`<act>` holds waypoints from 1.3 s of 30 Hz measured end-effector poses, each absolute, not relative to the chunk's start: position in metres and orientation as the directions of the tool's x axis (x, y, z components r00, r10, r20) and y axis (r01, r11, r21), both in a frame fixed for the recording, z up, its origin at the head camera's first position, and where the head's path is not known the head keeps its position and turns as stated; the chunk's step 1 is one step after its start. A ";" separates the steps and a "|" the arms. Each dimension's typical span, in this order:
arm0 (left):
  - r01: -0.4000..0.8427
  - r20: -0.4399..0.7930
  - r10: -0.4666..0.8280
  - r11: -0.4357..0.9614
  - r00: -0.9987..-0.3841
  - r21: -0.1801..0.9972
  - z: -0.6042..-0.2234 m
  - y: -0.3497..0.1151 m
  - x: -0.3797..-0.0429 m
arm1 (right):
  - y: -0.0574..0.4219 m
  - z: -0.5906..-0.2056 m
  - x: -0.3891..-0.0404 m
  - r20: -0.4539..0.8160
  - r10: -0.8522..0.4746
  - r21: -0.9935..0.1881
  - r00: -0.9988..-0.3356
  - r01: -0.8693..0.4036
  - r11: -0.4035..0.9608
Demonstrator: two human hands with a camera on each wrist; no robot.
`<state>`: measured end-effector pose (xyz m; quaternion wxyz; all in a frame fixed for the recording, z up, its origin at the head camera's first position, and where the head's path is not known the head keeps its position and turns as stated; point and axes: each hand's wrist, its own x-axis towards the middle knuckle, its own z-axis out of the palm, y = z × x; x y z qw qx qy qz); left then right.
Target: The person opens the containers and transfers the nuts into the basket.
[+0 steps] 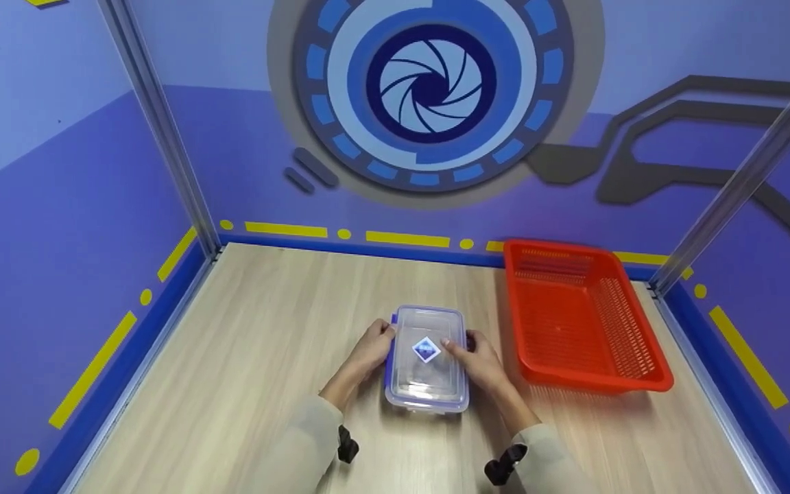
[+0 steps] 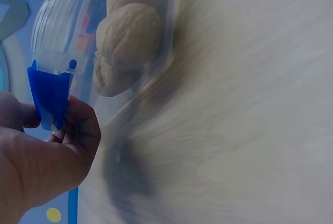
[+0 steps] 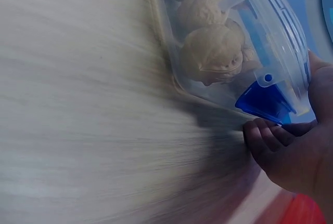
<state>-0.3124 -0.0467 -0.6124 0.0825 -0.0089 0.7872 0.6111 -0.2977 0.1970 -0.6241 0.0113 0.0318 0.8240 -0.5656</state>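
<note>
Blue clasp [image 2: 50, 96], one, pinched between thumb and fingers of one left hand [image 1: 369, 346]. Just right: one clear container [image 1: 428, 385]. Sits on the wooden tabletop [image 1: 278, 315], between both hands, lid [image 1: 429, 317] on, one diamond label [image 1: 426, 350]. Holds at least four walnuts [image 3: 210, 55], exact count hidden. Next: one right hand [image 1: 484, 360], thumb on lid, fingers curled at second clasp [image 3: 265, 102]. Far right: one red basket [image 1: 556, 329], near but apart.

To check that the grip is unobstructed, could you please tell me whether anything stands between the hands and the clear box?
Nothing visible does: the left hand pinches a blue clasp on the clear box, and the right hand grips its opposite side. The red basket stands off to the right.
</note>
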 end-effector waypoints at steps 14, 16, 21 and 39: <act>-0.027 -0.084 0.148 0.354 -0.985 0.935 -0.614 -0.051 -0.314 | 0.198 -0.627 -0.299 -0.061 0.038 -0.937 -0.997 0.070 0.343; 0.002 -0.064 0.160 0.381 -0.985 0.925 -0.614 -0.052 -0.314 | 0.198 -0.627 -0.299 -0.064 0.039 -0.936 -0.997 0.073 0.343; 0.052 -0.035 0.189 0.437 -0.981 0.898 -0.616 -0.054 -0.317 | 0.198 -0.627 -0.299 -0.064 0.038 -0.929 -0.997 0.073 0.363; 0.122 0.001 0.246 0.479 -0.969 0.870 -0.616 -0.057 -0.321 | 0.196 -0.625 -0.299 -0.058 0.048 -0.940 -0.997 0.071 0.333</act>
